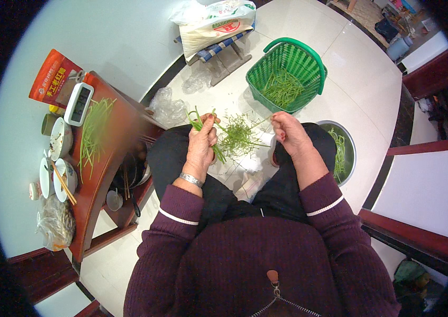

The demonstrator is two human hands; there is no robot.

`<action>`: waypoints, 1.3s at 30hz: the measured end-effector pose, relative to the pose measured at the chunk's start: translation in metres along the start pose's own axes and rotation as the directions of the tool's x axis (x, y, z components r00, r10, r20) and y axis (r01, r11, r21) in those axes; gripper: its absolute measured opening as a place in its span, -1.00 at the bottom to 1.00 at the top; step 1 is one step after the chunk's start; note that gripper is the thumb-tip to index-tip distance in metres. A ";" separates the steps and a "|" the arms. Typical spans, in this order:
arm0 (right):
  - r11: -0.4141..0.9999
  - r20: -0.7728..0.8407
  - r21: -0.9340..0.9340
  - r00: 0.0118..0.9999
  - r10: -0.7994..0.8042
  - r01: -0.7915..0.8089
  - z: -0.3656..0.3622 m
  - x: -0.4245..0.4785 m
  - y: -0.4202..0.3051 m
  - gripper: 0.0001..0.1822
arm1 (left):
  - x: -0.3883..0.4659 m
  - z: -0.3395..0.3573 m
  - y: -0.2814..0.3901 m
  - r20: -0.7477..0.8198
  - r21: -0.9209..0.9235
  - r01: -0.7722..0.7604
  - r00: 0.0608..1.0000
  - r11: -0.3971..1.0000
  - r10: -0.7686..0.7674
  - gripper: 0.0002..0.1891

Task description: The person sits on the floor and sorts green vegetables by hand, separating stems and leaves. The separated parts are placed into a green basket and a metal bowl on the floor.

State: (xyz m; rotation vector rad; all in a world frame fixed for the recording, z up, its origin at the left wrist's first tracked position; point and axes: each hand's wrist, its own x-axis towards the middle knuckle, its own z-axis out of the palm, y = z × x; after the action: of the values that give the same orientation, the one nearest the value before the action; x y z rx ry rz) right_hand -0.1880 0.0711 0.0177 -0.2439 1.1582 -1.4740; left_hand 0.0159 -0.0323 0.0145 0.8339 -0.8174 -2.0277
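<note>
My left hand (203, 136) is closed around a small bunch of green vegetable stems (218, 152), whose ends stick out above and below the fist. My right hand (287, 132) has its fingers pinched together, and a thin pale strand (261, 122) reaches out from the fingertips. On the floor between my knees lies a loose heap of fine green trimmings (241, 134). Beyond my right hand stands a green plastic basket (253, 81) with long green stems (283, 89) inside. A metal basin (350, 152) beside my right knee also holds green stems (339, 154).
At left, a red-brown wooden table (101, 166) bears more green stems (95, 130), a digital clock (80, 104), bowls (61, 138), chopsticks (63, 183) and a plastic bag (55, 226). A white sack (216, 29) rests on a low stool (224, 45). Crumpled clear plastic (167, 107) lies nearby.
</note>
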 end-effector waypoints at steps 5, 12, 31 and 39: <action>0.981 -0.122 0.161 0.989 -0.087 0.106 -0.012 0.001 -0.006 -0.92 | -0.001 -0.005 0.008 -0.051 0.003 -0.016 0.999 1.000 0.016 -0.82; 0.894 -0.185 0.335 0.952 -0.245 0.296 -0.026 0.006 -0.015 -0.92 | 0.007 -0.017 0.015 -0.162 0.042 -0.128 0.978 0.991 0.133 -0.88; 0.685 -0.468 0.391 0.774 -0.428 0.615 -0.078 -0.008 -0.058 -0.92 | 0.015 -0.028 0.021 -0.388 0.209 -0.158 0.892 0.965 0.230 -0.92; 0.736 -0.463 0.198 0.724 -0.512 0.647 -0.074 -0.013 -0.062 -0.90 | 0.018 -0.029 0.015 -0.370 0.286 -0.118 0.902 0.951 0.223 -0.90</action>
State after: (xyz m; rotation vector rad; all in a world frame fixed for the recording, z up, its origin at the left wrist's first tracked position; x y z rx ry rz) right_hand -0.2768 0.1082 0.0340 -0.0781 1.1438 -2.3612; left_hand 0.0356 -0.0623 0.0041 1.2288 -0.8915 -1.5401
